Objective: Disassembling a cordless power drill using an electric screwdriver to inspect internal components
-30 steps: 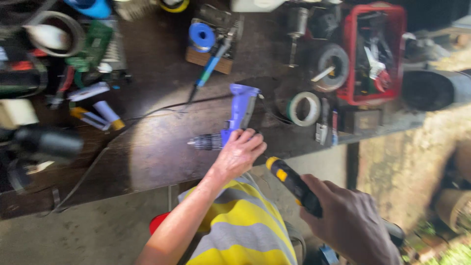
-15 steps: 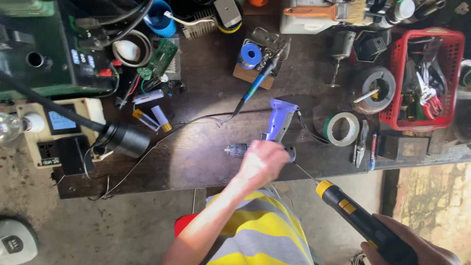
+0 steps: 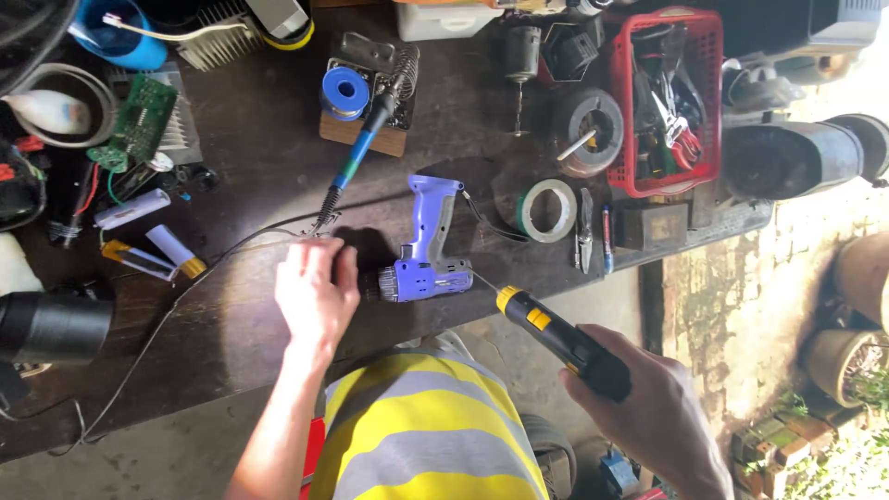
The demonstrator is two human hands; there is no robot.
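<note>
Purple drill (image 3: 428, 250) by left hand (image 3: 317, 294); right hand (image 3: 653, 417) grips screwdriver (image 3: 560, 341).

We see no screens or signs; only a white-and-orange box (image 3: 458, 17) at the surface's (image 3: 241, 139) far edge.

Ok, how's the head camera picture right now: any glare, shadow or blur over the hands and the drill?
Head view: sharp, no motion blur on the left hand or the purple drill; hard sunlight throws dark shadows across the wooden bench; the ground at the right edge is washed out; the right hand, holding the yellow-and-black screwdriver, is brightly lit; straight edges bow slightly near the frame edges.
</note>
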